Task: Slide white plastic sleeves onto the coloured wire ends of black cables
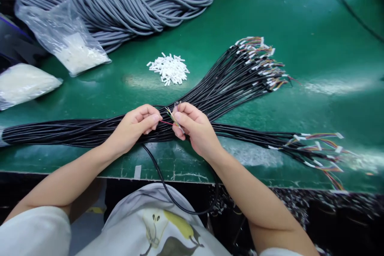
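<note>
My left hand (141, 123) is closed in a pinch on a thin red wire (167, 123). That wire runs across to my right hand (192, 124), whose fingers are closed around the fanned-out coloured wires (172, 114) of a cable end. Below the hands, a black cable (159, 176) hangs in a loop over the table edge. Both hands are above a thick bundle of black cables (66, 131) lying along the table. Part of the bundle fans out to the upper right, its ends (258, 60) showing coloured wires and small white pieces.
A pile of small white tubes (170, 69) lies behind the hands. Coiled grey cable (144, 0) fills the back left. Two clear bags of white parts (81, 54) sit at the left on the green table (330, 100). More cable ends (321, 148) stretch right.
</note>
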`<control>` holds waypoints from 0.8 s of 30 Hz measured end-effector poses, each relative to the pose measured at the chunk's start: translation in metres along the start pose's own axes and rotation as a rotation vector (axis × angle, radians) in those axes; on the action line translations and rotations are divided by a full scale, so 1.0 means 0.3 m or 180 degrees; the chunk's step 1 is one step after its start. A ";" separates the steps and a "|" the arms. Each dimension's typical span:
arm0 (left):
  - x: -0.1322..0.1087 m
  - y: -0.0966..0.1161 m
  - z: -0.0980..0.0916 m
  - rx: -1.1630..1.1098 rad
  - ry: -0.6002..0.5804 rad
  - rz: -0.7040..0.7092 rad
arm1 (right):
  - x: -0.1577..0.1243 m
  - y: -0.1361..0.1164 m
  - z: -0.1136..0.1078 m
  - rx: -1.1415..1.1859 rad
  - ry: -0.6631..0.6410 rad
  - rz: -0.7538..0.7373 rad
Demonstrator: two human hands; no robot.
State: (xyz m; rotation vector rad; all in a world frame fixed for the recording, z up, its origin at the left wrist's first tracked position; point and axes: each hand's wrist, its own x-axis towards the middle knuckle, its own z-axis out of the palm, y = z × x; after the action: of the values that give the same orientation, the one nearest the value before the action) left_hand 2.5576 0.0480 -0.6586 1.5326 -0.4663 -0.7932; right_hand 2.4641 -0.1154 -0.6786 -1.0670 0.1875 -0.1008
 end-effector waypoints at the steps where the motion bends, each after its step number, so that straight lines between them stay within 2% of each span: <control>1: 0.001 -0.003 -0.002 -0.0007 -0.0039 0.0015 | 0.000 -0.002 0.002 0.0004 0.0032 0.0030; 16: 0.019 -0.014 -0.004 -0.0049 -0.0172 0.0045 | -0.013 -0.027 0.027 -0.0387 0.0065 0.0415; 20: 0.013 -0.008 0.012 -0.0038 -0.0268 0.0006 | -0.024 -0.002 -0.015 -0.0987 0.0115 0.0330; 24: 0.016 -0.006 -0.003 -0.0054 -0.0409 -0.0033 | -0.004 0.058 -0.068 -0.2126 0.0426 -0.0159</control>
State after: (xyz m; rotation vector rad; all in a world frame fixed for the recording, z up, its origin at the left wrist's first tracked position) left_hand 2.5611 0.0455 -0.6613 1.4748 -0.5453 -0.9051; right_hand 2.4588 -0.1242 -0.7033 -1.7328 0.3282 -0.1608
